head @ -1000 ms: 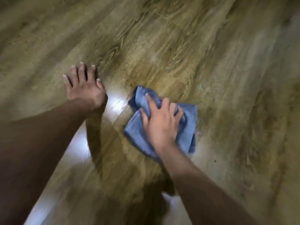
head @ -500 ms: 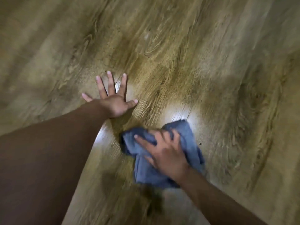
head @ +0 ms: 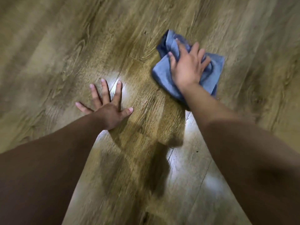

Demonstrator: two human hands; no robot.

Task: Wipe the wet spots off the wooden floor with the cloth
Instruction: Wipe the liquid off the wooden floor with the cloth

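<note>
The left hand lies flat on the wooden floor, palm down, fingers straight and fanned apart; it holds nothing and looks, by my reading, to be a prop for the person's weight. Its fingertips reach into a bright patch of glare on the boards, where a plank seam runs slantwise. Whether that shine is water or only reflected light, the view does not settle; the picture is smeared by motion and no separate droplet shows plainly.

Further right and farther from the person sits the blue cloth, bunched and folded, lying on the floor. The right hand is on top of it, fingers spread and bent over the folds, so this grip presses down and partly gathers the fabric instead of lifting it. The cloth's longer side runs from the far left corner toward the near right, roughly across the forearm's line.

The relation that matters: the cloth is already under the right hand, well apart from the left, and the glossy strip lies between the two hands and nearer the body. I judge the next stroke would be a pull back and leftward toward that strip, keeping the fabric flat under the palm
</note>
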